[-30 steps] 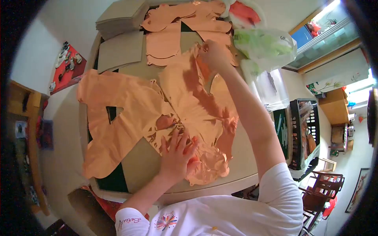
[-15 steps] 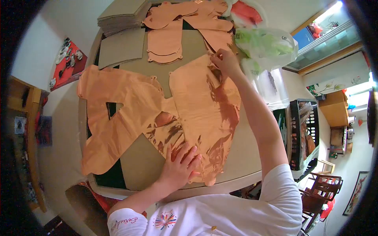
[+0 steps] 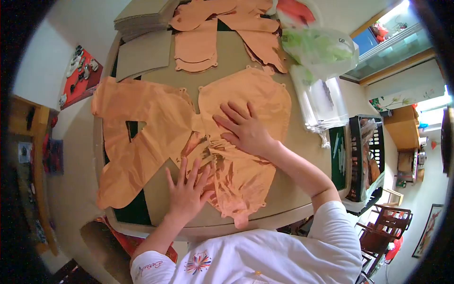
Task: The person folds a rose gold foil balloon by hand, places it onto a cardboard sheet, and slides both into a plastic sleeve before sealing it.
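Observation:
Two shiny copper-coloured foil pieces lie side by side, touching, on the table. The left foil piece (image 3: 146, 109) is shaped like a letter A with a small triangular hole. My right hand (image 3: 247, 128) rests flat, fingers spread, on the middle of the right foil piece (image 3: 255, 90), whose lower half is wrinkled. My left hand (image 3: 187, 191) lies with spread fingers at the lower seam between the two, its fingertips on crinkled foil. Neither hand holds anything.
More foil pieces (image 3: 196, 45) lie at the table's back, beside stacked grey-brown boards (image 3: 144, 54). Clear and green plastic bags (image 3: 321, 52) sit at the back right. A black crate (image 3: 366, 161) stands right of the table (image 3: 302, 189).
My right hand has come down from the right foil piece's top edge, now free of it, onto its middle. That piece lies flatter and wider. My left hand has shifted slightly left.

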`<action>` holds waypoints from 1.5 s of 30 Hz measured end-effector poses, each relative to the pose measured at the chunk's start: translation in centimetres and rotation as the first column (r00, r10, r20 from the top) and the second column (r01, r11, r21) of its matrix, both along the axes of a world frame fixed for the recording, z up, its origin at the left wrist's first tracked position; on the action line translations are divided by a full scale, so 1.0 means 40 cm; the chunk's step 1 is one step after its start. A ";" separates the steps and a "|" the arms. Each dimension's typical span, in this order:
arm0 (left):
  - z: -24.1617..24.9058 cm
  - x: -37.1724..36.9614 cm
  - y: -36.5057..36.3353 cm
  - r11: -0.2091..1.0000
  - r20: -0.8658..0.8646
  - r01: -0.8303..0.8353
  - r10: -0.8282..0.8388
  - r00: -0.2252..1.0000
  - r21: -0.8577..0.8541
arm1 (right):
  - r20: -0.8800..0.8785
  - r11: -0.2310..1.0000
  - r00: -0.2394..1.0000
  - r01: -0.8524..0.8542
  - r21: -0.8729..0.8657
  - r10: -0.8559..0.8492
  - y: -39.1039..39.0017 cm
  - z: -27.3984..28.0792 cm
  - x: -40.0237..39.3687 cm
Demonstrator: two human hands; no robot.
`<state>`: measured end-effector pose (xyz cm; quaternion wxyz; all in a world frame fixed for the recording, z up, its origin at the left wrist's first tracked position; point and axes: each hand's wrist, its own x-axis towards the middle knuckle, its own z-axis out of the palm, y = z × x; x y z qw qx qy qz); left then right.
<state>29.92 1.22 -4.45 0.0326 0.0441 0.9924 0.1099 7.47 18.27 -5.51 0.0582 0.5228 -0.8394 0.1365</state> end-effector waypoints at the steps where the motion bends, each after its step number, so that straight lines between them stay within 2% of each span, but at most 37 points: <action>1: 0.001 0.000 -0.002 1.000 0.002 0.003 -0.003 1.000 -0.004 | 0.002 1.000 1.000 0.003 -0.001 -0.003 -0.003 0.001 0.003; 4: 0.011 -0.004 -0.002 1.000 -0.003 0.005 -0.005 1.000 0.004 | 0.019 1.000 1.000 0.021 -0.008 -0.021 -0.009 -0.003 0.006; 9: 0.043 -0.044 -0.008 0.997 -0.148 -0.020 0.032 0.988 0.081 | 0.044 1.000 0.999 0.019 -0.021 -0.018 -0.010 -0.007 0.006; 13: 0.082 -0.179 -0.076 0.996 -0.275 -0.036 0.056 0.960 0.077 | 0.124 0.998 0.992 0.034 -0.060 -0.026 -0.020 0.037 -0.029; 15: 0.100 -0.289 -0.123 0.991 -0.395 -0.070 0.109 0.912 0.111 | 0.136 0.993 0.989 0.069 -0.094 -0.056 -0.046 0.052 -0.081; 17: 0.146 -0.425 -0.174 0.996 -0.263 -0.038 0.057 0.963 0.076 | 0.082 0.984 0.991 0.119 -0.132 -0.109 -0.091 0.059 -0.182; 19: 0.058 -0.564 -0.222 0.999 -0.496 -0.014 0.027 0.868 0.029 | 0.074 0.980 0.991 0.120 -0.159 -0.109 -0.153 0.056 -0.261; 22: -0.003 -0.704 -0.248 0.992 -0.743 -0.009 -0.088 0.664 -0.125 | 0.018 0.983 0.996 0.088 -0.164 -0.086 -0.248 0.028 -0.358; 25: -0.028 -0.786 -0.285 0.997 -0.441 -0.028 -0.005 0.897 -0.067 | 0.026 0.983 0.999 0.052 -0.178 -0.048 -0.303 -0.019 -0.404; 28: -0.005 -0.818 -0.292 0.985 -0.255 -0.170 0.155 0.954 -0.036 | 0.020 0.975 0.998 0.057 -0.215 -0.054 -0.327 -0.033 -0.421; 31: -0.011 -0.816 -0.293 0.954 -0.412 -0.149 0.249 0.877 0.259 | 0.048 0.973 0.984 0.176 -0.151 -0.170 -0.346 -0.033 -0.442; 32: -0.009 -0.815 -0.292 0.955 -0.521 -0.152 0.268 0.810 0.255 | 0.064 0.966 0.973 0.229 -0.116 -0.223 -0.353 -0.032 -0.450; 34: 0.014 -0.797 -0.277 0.956 -0.714 -0.157 0.291 0.637 0.250 | 0.291 0.922 0.915 0.340 -0.187 -0.279 -0.356 -0.018 -0.452; 35: 0.018 -0.778 -0.273 0.972 -0.665 -0.105 0.222 0.713 0.212 | 0.400 0.891 0.868 0.400 -0.213 -0.294 -0.355 -0.010 -0.451; 37: 0.021 -0.738 -0.277 0.989 -0.547 0.007 0.076 0.834 0.148 | 0.340 0.878 0.898 0.383 -0.287 -0.280 -0.350 -0.019 -0.458; 40: -0.054 -0.735 -0.293 0.976 -0.549 0.202 -0.212 0.808 -0.080 | 0.308 0.872 0.909 0.376 -0.313 -0.282 -0.353 -0.016 -0.460; 43: -0.071 -0.740 -0.294 0.988 -0.509 0.130 -0.155 0.846 -0.084 | 0.279 0.876 0.917 0.368 -0.314 -0.285 -0.353 -0.018 -0.462; 45: -0.065 -0.763 -0.294 0.989 -0.502 0.066 0.009 0.865 0.132 | 0.283 0.882 0.915 0.367 -0.296 -0.286 -0.344 -0.014 -0.461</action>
